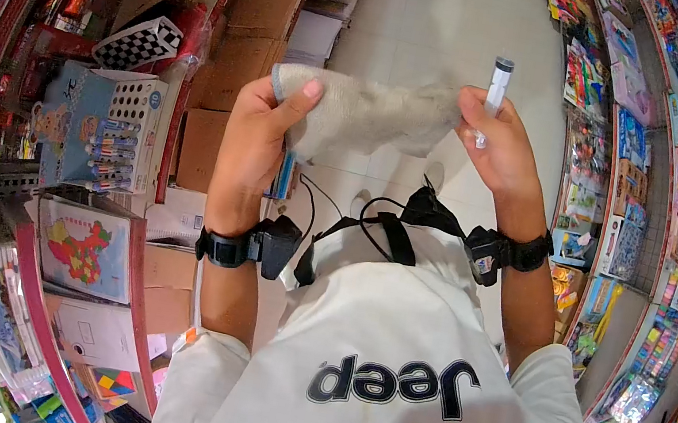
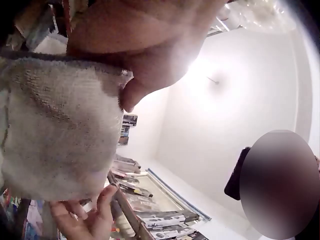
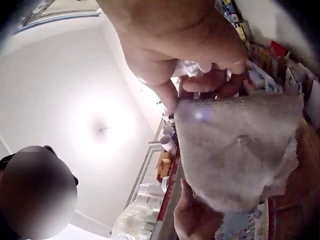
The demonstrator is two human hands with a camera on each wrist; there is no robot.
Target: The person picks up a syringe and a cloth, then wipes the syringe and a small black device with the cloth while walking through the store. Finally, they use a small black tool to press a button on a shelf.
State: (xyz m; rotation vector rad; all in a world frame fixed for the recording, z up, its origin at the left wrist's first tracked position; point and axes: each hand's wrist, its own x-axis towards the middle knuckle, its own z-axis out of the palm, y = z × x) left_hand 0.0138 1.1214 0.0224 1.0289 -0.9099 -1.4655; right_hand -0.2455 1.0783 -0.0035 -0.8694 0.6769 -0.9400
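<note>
A greyish-beige knitted cloth (image 1: 364, 113) with a blue-grey hem at one end is stretched between both hands at chest height. Pinching its hemmed end, my left hand (image 1: 268, 124) has the thumb on top of the fabric. My right hand (image 1: 507, 145) grips the opposite end. That same hand also holds a slim clear tube (image 1: 497, 90) with a dark cap, standing up between the fingers and thumb. In the left wrist view the cloth (image 2: 60, 130) hangs below the left hand; the right wrist view shows it (image 3: 235, 150) under the right fingers.
Shelves on the left carry a pen display box (image 1: 115, 129), a checkered box (image 1: 138, 44), a map board (image 1: 81, 249) and cardboard cartons (image 1: 250, 44). Packed racks of small packaged goods (image 1: 628, 170) line the right. Between them runs a pale tiled floor (image 1: 452, 15).
</note>
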